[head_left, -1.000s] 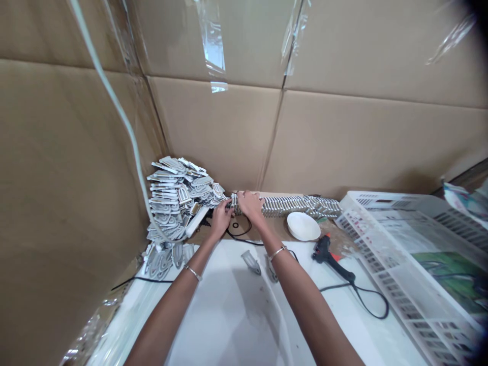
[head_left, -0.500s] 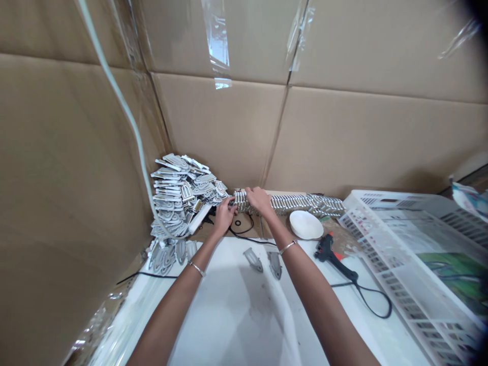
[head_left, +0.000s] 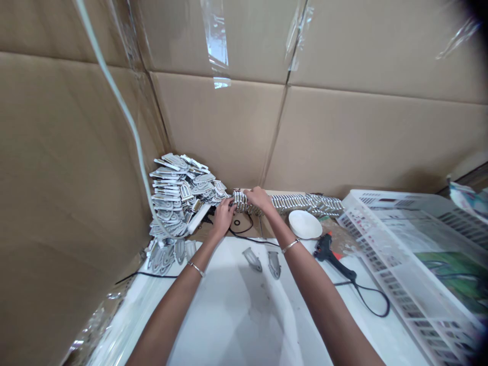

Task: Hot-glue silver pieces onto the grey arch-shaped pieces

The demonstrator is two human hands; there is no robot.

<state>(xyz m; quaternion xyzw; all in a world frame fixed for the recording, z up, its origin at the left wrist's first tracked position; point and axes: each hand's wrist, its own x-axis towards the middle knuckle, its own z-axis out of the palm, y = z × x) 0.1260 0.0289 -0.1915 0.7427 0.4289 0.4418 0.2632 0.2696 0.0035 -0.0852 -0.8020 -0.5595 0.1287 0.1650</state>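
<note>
A long row of thin grey-and-white arch-shaped pieces (head_left: 292,203) stands packed on edge along the cardboard wall. My left hand (head_left: 223,214) is at the row's left end, its fingers closed against the end pieces. Over the top of the row, my right hand (head_left: 261,199) is bent with its fingers curled round pieces a little further right. A short section of the row shows between both hands; my fingers partly hide it. Left of my left hand rises a big heap of similar pieces (head_left: 171,195). Two loose grey pieces, one tilted (head_left: 252,260) and one straighter (head_left: 274,265), lie on the white surface between my forearms.
A white bowl (head_left: 305,224) stands right of my right wrist. Beside it lies a black glue gun (head_left: 335,256) with a looping cord. A white plastic crate (head_left: 375,231) fills the right side. A pale cable (head_left: 127,114) hangs at left. A small black ring (head_left: 237,222) lies near the row.
My right hand has shifted slightly left along the row, and the section between my hands looks more tightly pressed together. My left hand stays almost in place.
</note>
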